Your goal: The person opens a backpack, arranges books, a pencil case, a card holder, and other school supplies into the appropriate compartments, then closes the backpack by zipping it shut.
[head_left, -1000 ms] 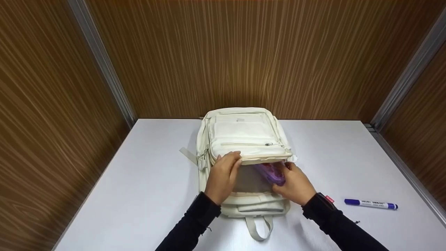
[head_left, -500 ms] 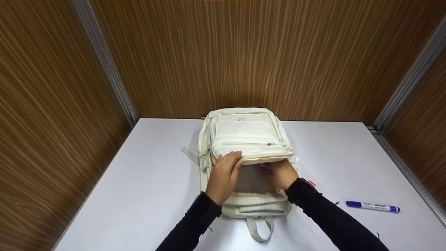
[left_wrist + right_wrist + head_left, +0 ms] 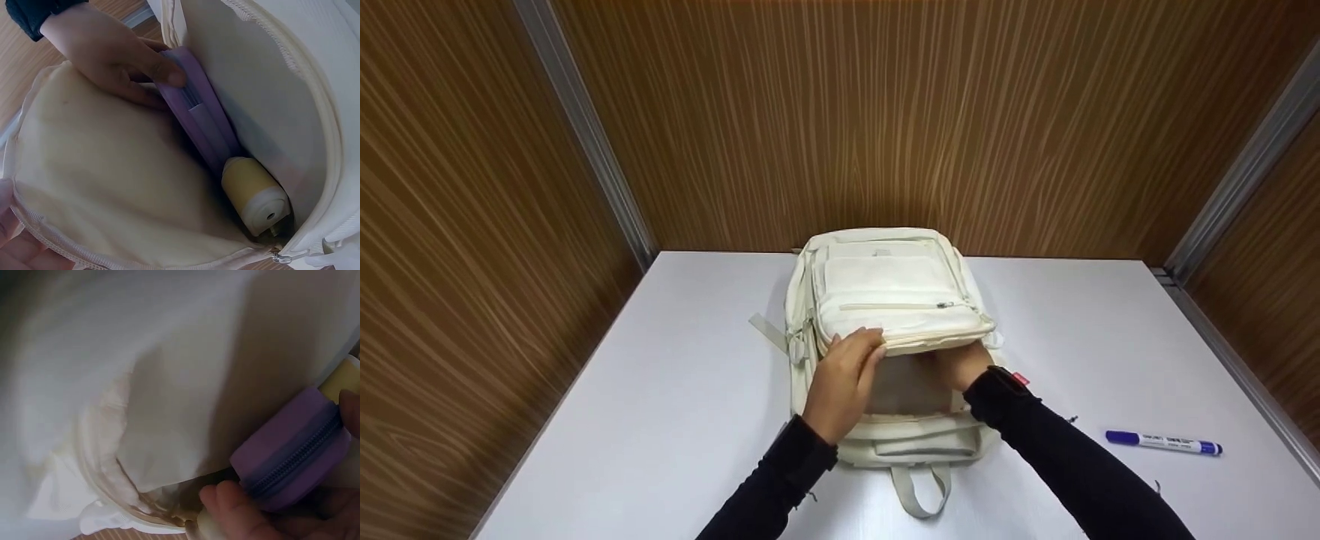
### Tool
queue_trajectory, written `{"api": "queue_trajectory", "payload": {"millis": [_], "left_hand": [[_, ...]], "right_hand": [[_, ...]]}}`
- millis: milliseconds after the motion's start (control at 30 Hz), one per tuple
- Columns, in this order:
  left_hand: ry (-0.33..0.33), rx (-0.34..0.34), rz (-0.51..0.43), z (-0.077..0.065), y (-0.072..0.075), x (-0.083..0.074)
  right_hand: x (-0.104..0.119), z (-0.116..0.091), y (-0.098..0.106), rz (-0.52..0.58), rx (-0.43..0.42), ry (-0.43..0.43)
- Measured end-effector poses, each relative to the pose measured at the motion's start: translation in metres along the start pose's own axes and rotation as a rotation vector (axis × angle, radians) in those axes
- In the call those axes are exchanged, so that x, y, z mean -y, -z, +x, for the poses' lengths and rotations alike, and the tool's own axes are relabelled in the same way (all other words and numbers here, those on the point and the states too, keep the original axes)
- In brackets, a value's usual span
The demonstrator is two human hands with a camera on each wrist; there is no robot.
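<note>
Noted marker (image 3: 1164, 442) on table (image 3: 697, 337), right of backpack (image 3: 855, 452). Pinched edge of raised flap (image 3: 889, 277) in left hand (image 3: 840, 390). Pinched case (image 3: 197, 107) in right hand (image 3: 964, 366), inside backpack beneath flap. Found bottle (image 3: 256, 194) at case's inner end; could not tell contact. Judged liable to jam case against bottle if pushed deeper, or drop flap onto right hand if pinched loosely.

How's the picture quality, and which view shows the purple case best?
Left wrist: dim, but shows the purple case best. Right wrist: dim too, with blurred fabric at the upper left, though the case's zipper teeth show. Head: bright, with faint glare on the white table near the bottom edge; the case is hidden inside the backpack, whose opening is shaded.
</note>
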State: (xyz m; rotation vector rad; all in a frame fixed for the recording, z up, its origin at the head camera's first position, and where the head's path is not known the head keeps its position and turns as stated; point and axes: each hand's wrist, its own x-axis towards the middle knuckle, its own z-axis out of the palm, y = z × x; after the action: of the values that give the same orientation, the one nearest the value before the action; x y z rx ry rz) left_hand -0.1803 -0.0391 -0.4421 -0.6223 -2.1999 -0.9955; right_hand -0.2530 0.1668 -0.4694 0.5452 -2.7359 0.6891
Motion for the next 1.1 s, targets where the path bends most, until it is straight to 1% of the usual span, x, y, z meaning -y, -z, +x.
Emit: {"api": "queue_trajectory", "payload": {"millis": [67, 133, 200, 233, 300, 400, 433, 467, 533, 633, 700, 733, 800, 867, 933, 967, 1033, 1100], "left_hand": [[-0.009, 0.000, 0.004, -0.003, -0.001, 0.002], [-0.026, -0.001, 0.015, -0.008, -0.002, 0.004], [-0.039, 0.005, 0.031, -0.014, -0.003, 0.005], [-0.045, 0.012, 0.041, -0.018, -0.004, 0.006], [-0.057, 0.035, 0.063, -0.025, -0.004, 0.007], [-0.066, 0.098, 0.094, -0.038, -0.004, 0.011], [-0.068, 0.123, 0.103, -0.041, -0.003, 0.012], [-0.070, 0.149, 0.112, -0.045, -0.002, 0.014], [-0.069, 0.202, 0.119, -0.051, 0.000, 0.019], [-0.049, 0.251, 0.114, -0.059, 0.004, 0.025], [-0.010, 0.251, 0.105, -0.062, 0.006, 0.030], [0.025, 0.245, 0.097, -0.063, 0.007, 0.032], [0.119, 0.224, 0.079, -0.065, 0.009, 0.038], [0.243, 0.216, 0.047, -0.067, 0.012, 0.045], [0.349, 0.225, 0.014, -0.068, 0.014, 0.053], [0.389, 0.239, 0.000, -0.069, 0.015, 0.057], [0.427, 0.277, -0.016, -0.071, 0.016, 0.064], [0.428, 0.313, -0.014, -0.074, 0.016, 0.068]], "right_hand": [[-0.006, -0.006, 0.000, 0.007, -0.001, 0.073], [-0.014, -0.015, 0.002, 0.015, -0.011, 0.113], [-0.023, -0.028, 0.007, -0.031, -0.007, 0.144], [-0.028, -0.035, 0.011, -0.037, 0.001, 0.120], [-0.039, -0.048, 0.019, -0.050, 0.020, 0.035], [-0.054, -0.062, 0.034, -0.106, 0.064, -0.052], [-0.058, -0.066, 0.038, -0.111, 0.066, -0.083], [-0.060, -0.069, 0.041, -0.115, 0.059, -0.102], [-0.061, -0.072, 0.046, -0.116, 0.026, -0.114], [-0.049, -0.073, 0.044, -0.084, -0.055, -0.099], [-0.035, -0.072, 0.038, -0.065, -0.099, -0.058], [-0.026, -0.072, 0.034, -0.063, -0.117, -0.023], [-0.008, -0.074, 0.023, -0.082, -0.136, 0.074], [0.009, -0.078, 0.012, -0.125, -0.144, 0.206], [0.025, -0.084, 0.001, -0.196, -0.134, 0.331], [0.032, -0.087, -0.003, -0.232, -0.116, 0.379], [0.040, -0.092, -0.012, -0.287, -0.077, 0.451], [0.042, -0.095, -0.018, -0.324, -0.021, 0.470]]}}
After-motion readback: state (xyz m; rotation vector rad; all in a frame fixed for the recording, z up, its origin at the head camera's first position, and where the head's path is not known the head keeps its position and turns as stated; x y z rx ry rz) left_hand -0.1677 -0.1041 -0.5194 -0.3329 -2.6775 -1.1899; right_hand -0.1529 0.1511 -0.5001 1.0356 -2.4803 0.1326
